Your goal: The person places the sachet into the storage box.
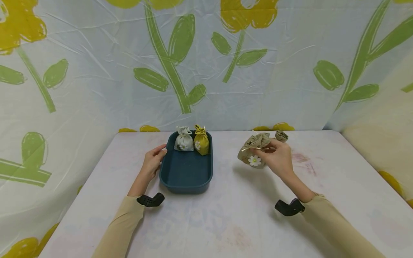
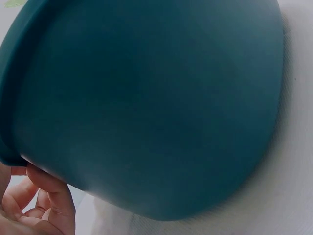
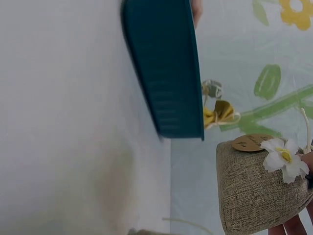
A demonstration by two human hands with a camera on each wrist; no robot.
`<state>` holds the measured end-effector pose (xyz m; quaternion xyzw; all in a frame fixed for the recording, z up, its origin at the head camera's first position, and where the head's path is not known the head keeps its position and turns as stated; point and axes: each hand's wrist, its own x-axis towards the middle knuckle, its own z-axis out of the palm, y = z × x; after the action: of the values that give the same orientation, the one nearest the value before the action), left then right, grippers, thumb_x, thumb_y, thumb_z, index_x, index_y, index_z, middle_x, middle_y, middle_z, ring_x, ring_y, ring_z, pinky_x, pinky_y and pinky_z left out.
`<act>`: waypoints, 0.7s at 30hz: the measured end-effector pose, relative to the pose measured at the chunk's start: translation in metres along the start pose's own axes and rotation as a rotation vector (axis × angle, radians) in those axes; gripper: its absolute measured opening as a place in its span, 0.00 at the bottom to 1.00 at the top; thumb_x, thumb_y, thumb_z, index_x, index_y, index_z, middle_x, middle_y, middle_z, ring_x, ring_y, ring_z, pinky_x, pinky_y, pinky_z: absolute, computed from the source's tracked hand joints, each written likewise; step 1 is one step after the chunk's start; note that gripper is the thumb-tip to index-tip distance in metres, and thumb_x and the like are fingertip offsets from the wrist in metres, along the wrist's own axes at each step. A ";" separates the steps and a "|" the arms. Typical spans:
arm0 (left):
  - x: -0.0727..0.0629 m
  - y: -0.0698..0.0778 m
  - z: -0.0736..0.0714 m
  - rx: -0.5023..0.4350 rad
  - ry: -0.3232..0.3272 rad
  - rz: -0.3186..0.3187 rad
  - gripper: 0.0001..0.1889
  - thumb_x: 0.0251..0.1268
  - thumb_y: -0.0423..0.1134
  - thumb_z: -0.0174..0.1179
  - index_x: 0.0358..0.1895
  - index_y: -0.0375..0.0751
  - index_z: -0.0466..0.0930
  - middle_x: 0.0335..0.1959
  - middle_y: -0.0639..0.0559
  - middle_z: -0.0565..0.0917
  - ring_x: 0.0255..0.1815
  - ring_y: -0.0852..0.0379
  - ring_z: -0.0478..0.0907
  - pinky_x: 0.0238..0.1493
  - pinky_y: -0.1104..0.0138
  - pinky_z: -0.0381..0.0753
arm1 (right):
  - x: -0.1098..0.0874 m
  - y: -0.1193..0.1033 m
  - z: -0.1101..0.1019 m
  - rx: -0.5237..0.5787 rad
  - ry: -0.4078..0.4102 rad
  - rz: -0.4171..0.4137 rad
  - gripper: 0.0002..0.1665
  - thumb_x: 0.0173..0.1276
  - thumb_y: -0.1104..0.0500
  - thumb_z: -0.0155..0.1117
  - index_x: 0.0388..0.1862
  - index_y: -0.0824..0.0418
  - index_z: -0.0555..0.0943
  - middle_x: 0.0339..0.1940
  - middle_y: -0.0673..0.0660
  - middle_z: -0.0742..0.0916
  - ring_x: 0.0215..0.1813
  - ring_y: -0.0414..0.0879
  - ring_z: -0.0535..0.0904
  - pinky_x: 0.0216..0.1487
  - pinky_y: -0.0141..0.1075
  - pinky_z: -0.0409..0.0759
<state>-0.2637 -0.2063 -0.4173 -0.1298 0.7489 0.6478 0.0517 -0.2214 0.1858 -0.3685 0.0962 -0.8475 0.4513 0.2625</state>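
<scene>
Right hand point(image 1: 279, 159) is pinching the bag point(image 3: 259, 196), likely soft and light, suitably near its neck; left hand point(image 1: 153, 162) is gripping the tray point(image 1: 185, 173).

Tabletop booth: flower-print sheeting point(image 1: 284, 86) around table point(image 1: 226, 218).

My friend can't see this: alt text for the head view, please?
A person's right hand holds a beige cloth pouch with a white flower above a pale table. Their left hand touches a blue tray holding a white pouch and a yellow pouch.
</scene>
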 end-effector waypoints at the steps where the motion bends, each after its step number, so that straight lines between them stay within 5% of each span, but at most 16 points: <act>1: 0.000 0.000 0.000 -0.001 -0.001 -0.001 0.22 0.74 0.42 0.49 0.70 0.50 0.67 0.58 0.42 0.73 0.47 0.53 0.72 0.43 0.68 0.76 | 0.001 -0.002 0.002 0.006 -0.005 0.002 0.13 0.49 0.61 0.78 0.31 0.65 0.85 0.26 0.62 0.87 0.27 0.26 0.78 0.32 0.20 0.76; 6: 0.000 0.000 0.000 -0.001 -0.002 0.001 0.22 0.74 0.42 0.49 0.70 0.51 0.67 0.57 0.43 0.73 0.46 0.54 0.72 0.42 0.68 0.76 | 0.005 -0.008 0.011 -0.008 -0.042 -0.004 0.12 0.50 0.60 0.78 0.28 0.65 0.84 0.26 0.63 0.87 0.26 0.23 0.77 0.31 0.21 0.76; 21: 0.000 0.000 0.000 -0.009 -0.003 0.005 0.22 0.74 0.42 0.50 0.69 0.50 0.68 0.55 0.45 0.74 0.44 0.57 0.73 0.40 0.70 0.76 | 0.028 -0.043 0.034 0.089 -0.121 -0.013 0.12 0.53 0.57 0.76 0.30 0.63 0.83 0.32 0.61 0.87 0.33 0.50 0.87 0.33 0.27 0.80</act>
<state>-0.2641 -0.2065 -0.4173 -0.1271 0.7463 0.6514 0.0504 -0.2400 0.1355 -0.3388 0.1403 -0.8402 0.4802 0.2093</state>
